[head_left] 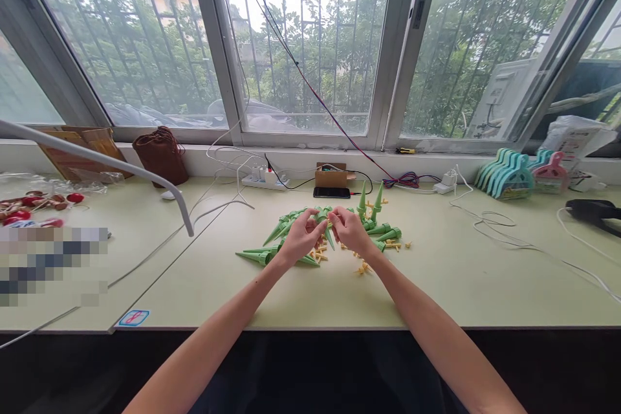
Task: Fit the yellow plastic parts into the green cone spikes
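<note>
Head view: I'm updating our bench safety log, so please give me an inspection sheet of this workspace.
Surface: pale table, a seam crossing its left part.
Work pieces: green cones, two standing, others lying; small yellow pieces scattered among them.
Clutter: phone, cardboard box, brown pouch.
Hands: left hand and right hand close together at one cone; exact grip unclear.
Cables: white cable across the right side; red-and-blue bundle near the sill.
Surroundings: barred windows, trees outside.
</note>
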Action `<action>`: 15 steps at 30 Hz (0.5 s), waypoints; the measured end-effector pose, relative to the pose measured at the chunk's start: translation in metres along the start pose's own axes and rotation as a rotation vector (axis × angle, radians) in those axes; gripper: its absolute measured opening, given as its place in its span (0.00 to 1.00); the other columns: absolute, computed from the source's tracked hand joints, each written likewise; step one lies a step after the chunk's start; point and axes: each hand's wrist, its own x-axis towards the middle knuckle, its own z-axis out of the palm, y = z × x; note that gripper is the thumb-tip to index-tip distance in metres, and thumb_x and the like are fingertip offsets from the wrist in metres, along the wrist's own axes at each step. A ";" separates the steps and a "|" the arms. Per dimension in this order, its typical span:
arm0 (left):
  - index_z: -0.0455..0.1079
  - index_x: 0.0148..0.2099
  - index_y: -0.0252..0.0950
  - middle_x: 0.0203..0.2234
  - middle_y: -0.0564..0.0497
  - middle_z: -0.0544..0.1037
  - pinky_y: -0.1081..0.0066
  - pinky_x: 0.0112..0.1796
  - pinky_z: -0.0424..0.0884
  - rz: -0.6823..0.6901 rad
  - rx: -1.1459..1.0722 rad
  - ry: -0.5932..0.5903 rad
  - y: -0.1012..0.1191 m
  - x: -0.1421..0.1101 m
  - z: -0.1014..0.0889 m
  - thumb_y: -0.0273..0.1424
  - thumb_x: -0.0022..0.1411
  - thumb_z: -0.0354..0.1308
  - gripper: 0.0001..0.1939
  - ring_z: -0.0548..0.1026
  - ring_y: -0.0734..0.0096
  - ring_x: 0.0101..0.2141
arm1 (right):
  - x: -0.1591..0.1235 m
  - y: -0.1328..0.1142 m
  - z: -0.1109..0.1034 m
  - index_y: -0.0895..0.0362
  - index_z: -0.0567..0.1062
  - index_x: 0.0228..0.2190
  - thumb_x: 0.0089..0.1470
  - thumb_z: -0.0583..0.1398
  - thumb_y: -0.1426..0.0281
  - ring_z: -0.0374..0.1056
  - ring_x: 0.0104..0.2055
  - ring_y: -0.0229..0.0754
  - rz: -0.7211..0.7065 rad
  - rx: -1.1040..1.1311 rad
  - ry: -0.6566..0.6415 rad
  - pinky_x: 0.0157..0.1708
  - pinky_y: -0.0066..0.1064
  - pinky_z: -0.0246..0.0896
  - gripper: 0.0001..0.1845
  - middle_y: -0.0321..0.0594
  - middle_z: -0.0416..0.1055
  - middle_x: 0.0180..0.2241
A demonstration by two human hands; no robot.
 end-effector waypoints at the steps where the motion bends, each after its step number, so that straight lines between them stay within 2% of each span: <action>1: 0.59 0.47 0.38 0.20 0.58 0.66 0.76 0.18 0.67 0.006 0.004 0.001 0.000 0.000 0.000 0.46 0.58 0.56 0.22 0.70 0.75 0.19 | 0.000 0.000 0.000 0.54 0.63 0.27 0.61 0.50 0.58 0.58 0.14 0.36 0.005 -0.005 0.000 0.18 0.26 0.54 0.16 0.29 0.60 0.12; 11: 0.61 0.46 0.38 0.20 0.58 0.66 0.77 0.19 0.67 0.063 0.052 -0.002 0.004 -0.003 0.000 0.45 0.56 0.58 0.21 0.68 0.76 0.20 | 0.000 -0.004 -0.001 0.54 0.59 0.21 0.60 0.50 0.59 0.57 0.13 0.35 0.006 -0.077 0.037 0.20 0.27 0.52 0.19 0.29 0.57 0.11; 15: 0.63 0.46 0.39 0.22 0.57 0.68 0.77 0.22 0.67 0.086 0.075 0.030 0.006 -0.004 0.001 0.43 0.55 0.60 0.20 0.68 0.76 0.21 | 0.001 -0.004 0.000 0.54 0.58 0.19 0.60 0.49 0.61 0.55 0.15 0.35 0.000 -0.125 0.063 0.22 0.28 0.50 0.20 0.30 0.56 0.10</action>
